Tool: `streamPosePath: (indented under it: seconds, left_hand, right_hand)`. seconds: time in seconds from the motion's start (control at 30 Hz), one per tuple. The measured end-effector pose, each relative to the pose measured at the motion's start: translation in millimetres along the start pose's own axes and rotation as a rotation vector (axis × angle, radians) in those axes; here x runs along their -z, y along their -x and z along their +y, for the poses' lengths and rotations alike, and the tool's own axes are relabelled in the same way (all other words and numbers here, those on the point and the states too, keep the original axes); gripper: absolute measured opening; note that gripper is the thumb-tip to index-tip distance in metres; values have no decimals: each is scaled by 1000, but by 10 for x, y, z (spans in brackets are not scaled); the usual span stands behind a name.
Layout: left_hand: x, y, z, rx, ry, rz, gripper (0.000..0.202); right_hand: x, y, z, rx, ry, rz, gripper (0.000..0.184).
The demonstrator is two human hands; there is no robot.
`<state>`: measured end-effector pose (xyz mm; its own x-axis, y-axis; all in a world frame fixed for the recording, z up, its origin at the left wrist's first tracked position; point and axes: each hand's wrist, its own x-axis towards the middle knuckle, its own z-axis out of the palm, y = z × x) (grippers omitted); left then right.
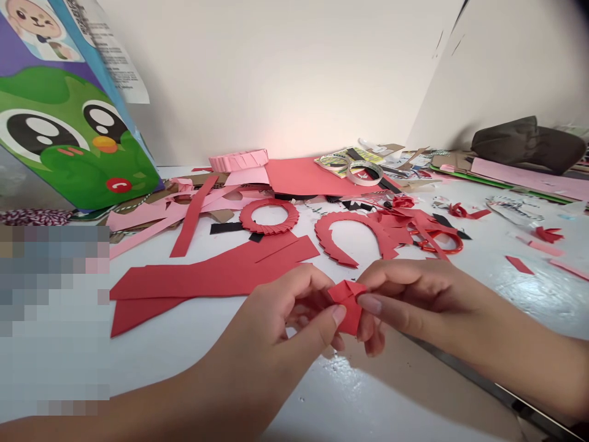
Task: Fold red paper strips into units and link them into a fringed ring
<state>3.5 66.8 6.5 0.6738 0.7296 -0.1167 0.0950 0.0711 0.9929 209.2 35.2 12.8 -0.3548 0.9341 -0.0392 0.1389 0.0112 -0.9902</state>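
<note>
A small folded piece of red paper point(350, 314) is held up between both hands, above the table's front part. My left hand point(294, 313) pinches its left side, thumb in front and fingers behind. On the upper right side, my right hand point(409, 301) grips the same piece between thumb and index finger. Creases cross at the paper's top. Just beyond the hands lie a ring of pleated red paper point(245, 226) and an unclosed, horseshoe-shaped pleated red strip point(326, 236). Wide red paper strips point(184, 279) lie to the left of my hands.
Red-handled scissors point(453, 240) lie beyond my right hand among red scraps. Rolls of tape point(365, 174) rest on red sheets at the back. A pink pleated ring point(239, 161) stands by the wall. A green cartoon box point(78, 141) is at the left; a dark pouch point(524, 147) sits at the right.
</note>
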Motion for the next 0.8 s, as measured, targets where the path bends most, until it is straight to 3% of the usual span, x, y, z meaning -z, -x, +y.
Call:
streamPosePath:
  seconds: [0.2,0.63,0.8]
  left_hand:
    - [2,3,-22,-2,-118,82,13]
    - [0,7,-49,-10,-176,91,11]
    - [2,6,-21,-20,-158,108,14]
  right_hand:
    - [1,-2,20,39,-13,39,22]
    - [-7,-15,10,27,99,74,29]
    - [-10,4,35,37,128,83,23]
